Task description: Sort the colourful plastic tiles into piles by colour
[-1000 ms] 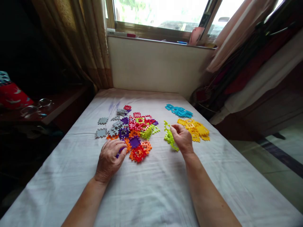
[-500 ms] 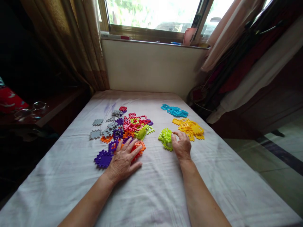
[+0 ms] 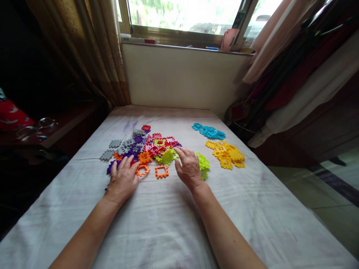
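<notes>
My left hand (image 3: pixel 123 177) lies with fingers spread over purple pieces (image 3: pixel 132 151) and beside an orange frame piece (image 3: pixel 143 170). My right hand (image 3: pixel 189 166) hovers between the mixed heap and the green pile (image 3: pixel 203 166), its fingertips at the edge of some lime green pieces (image 3: pixel 167 157); its thumb and fingers are apart. Red pieces (image 3: pixel 153 148) lie behind those. A square orange frame (image 3: pixel 162 172) rests alone between the hands. Gray pieces (image 3: pixel 107 155) are at the heap's left side.
Yellow pieces (image 3: pixel 227 155) lie in a pile on the right of the white sheet (image 3: pixel 168 224), with blue pieces (image 3: pixel 210 132) behind them. Glasses (image 3: pixel 36 129) sit on a dark surface at left. A pink cup (image 3: pixel 229 39) stands on the windowsill.
My left hand has slid left along with purple pieces, uncovering orange ones. My right hand has moved left from the green pile to the mixed heap.
</notes>
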A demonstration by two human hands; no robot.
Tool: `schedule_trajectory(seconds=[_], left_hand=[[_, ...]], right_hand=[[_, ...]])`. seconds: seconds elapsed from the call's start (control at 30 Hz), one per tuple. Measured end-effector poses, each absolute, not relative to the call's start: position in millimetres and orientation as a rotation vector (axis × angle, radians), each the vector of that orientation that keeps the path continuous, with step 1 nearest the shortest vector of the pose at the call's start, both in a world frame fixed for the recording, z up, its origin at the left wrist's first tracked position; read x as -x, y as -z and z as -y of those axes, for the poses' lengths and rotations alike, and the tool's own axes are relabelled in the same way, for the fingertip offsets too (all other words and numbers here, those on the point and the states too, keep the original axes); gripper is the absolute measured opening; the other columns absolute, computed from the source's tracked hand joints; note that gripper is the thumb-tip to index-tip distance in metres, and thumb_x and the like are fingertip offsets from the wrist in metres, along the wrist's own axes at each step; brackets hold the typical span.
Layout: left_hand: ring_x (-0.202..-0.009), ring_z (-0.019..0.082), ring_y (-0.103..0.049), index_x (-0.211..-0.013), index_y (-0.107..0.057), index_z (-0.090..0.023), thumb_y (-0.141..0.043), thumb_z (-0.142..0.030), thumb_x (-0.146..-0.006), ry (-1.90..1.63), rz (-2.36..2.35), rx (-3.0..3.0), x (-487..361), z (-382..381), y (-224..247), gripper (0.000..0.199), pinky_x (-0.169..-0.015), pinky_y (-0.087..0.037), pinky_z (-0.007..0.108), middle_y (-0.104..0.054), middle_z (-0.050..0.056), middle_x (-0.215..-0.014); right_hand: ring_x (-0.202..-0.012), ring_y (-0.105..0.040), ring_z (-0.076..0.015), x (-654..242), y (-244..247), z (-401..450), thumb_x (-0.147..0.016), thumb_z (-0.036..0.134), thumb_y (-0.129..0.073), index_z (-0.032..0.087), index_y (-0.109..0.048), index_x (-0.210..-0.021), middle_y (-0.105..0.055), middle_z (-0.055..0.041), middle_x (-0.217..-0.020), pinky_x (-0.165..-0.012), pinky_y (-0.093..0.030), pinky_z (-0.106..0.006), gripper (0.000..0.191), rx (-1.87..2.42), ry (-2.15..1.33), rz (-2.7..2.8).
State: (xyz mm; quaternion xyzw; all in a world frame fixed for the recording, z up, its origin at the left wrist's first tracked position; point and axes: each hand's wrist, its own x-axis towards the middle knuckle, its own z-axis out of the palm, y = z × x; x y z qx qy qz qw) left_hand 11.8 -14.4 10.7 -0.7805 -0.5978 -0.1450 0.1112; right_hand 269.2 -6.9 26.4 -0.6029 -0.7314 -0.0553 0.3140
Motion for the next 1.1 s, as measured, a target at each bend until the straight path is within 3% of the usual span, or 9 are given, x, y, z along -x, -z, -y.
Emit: schedule_trajectory(seconds=[0.1, 0.2, 0.37, 0.5, 0.63, 0.83, 1.0, 1.1], left_hand=[[-0.138, 0.034, -0.045, -0.13, -0.061, -0.019, -0.045, -0.017, -0.085, 0.515, 1.71, 2.349, -28.1, 23.1, -9.5, 0.049, -0.115, -0.025, 0.062, -0.051, 0.015, -0.148], [-0.14, 0.03, -0.044, -0.137, -0.056, -0.024, -0.046, -0.026, -0.09, 0.611, 1.498, 2.533, -49.3, 33.0, -7.8, 0.047, -0.119, -0.02, 0.059, -0.052, 0.01, -0.149], [-0.137, 0.029, -0.046, -0.129, -0.062, -0.031, -0.053, -0.043, -0.093, 0.647, 1.34, 2.696, -68.4, 39.1, -2.0, 0.039, -0.121, -0.014, 0.058, -0.062, 0.004, -0.138], [-0.137, 0.031, -0.046, -0.126, -0.064, -0.03, -0.052, -0.041, -0.094, 0.631, 1.377, 2.66, -66.5, 36.8, -0.7, 0.036, -0.12, -0.014, 0.059, -0.063, 0.004, -0.137], [-0.135, 0.03, -0.048, -0.126, -0.063, -0.026, -0.049, -0.036, -0.095, 0.648, 1.353, 2.621, -61.2, 35.7, 0.7, 0.035, -0.12, -0.017, 0.058, -0.064, 0.007, -0.135], [-0.135, 0.029, -0.048, -0.125, -0.062, -0.027, -0.048, -0.034, -0.095, 0.692, 1.356, 2.637, -56.7, 35.7, 5.8, 0.034, -0.12, -0.018, 0.057, -0.065, 0.006, -0.132], [-0.135, 0.028, -0.048, -0.125, -0.062, -0.027, -0.047, -0.034, -0.096, 0.693, 1.377, 2.648, -56.8, 35.9, 6.3, 0.034, -0.12, -0.019, 0.057, -0.065, 0.006, -0.132], [-0.135, 0.028, -0.048, -0.124, -0.063, -0.027, -0.046, -0.034, -0.096, 0.685, 1.391, 2.648, -57.4, 36.1, 5.1, 0.034, -0.12, -0.02, 0.057, -0.065, 0.006, -0.133]], right_hand=[[-0.129, -0.047, -0.0262, -256.6, -32.1, -5.7, -0.087, 0.019, -0.056, 0.025, -0.055, -0.14, -0.058, -0.0063, -0.141, -0.105, -0.038, -0.04, 0.053, 1.663, 0.047, 2.033], [-0.124, -0.051, -0.0261, -249.8, -33.6, -13.4, -0.089, 0.022, -0.057, 0.026, -0.057, -0.138, -0.063, -0.0065, -0.135, -0.101, -0.04, -0.04, 0.049, 1.692, -0.024, 2.082], [-0.104, -0.06, -0.0242, -250.3, -32.4, -16.4, -0.09, 0.022, -0.057, 0.025, -0.072, -0.105, -0.071, -0.0077, -0.107, -0.092, -0.044, -0.036, 0.021, 1.758, -0.101, 1.986], [-0.093, -0.063, -0.0203, -264.5, -37.6, -17.4, -0.086, 0.02, -0.06, 0.022, -0.072, -0.089, -0.073, -0.0052, -0.095, -0.087, -0.046, -0.032, 0.013, 1.663, -0.294, 1.818], [-0.08, -0.066, -0.0155, -301.1, -49.2, -20.2, -0.084, 0.022, -0.055, 0.021, -0.073, -0.091, -0.074, -0.0024, -0.09, -0.076, -0.049, -0.026, 0.018, 1.699, -0.356, 1.658], [-0.064, -0.064, -0.015, -365.2, -45.9, -19.9, -0.074, 0.029, -0.058, 0.021, -0.073, -0.081, -0.071, 0.0007, -0.069, -0.061, -0.046, -0.024, 0.019, 1.893, -0.552, 1.36], [-0.069, -0.066, -0.016, -381.4, -33.4, -20.7, -0.072, 0.026, -0.059, 0.021, -0.073, -0.08, -0.073, -0.0005, -0.074, -0.064, -0.048, -0.024, 0.017, 1.935, -0.626, 1.425], [-0.08, -0.069, -0.0208, -378.4, -34.5, -21.1, -0.078, 0.027, -0.06, 0.022, -0.074, -0.089, -0.075, -0.0043, -0.087, -0.072, -0.053, -0.031, 0.019, 1.983, -0.563, 1.486]])
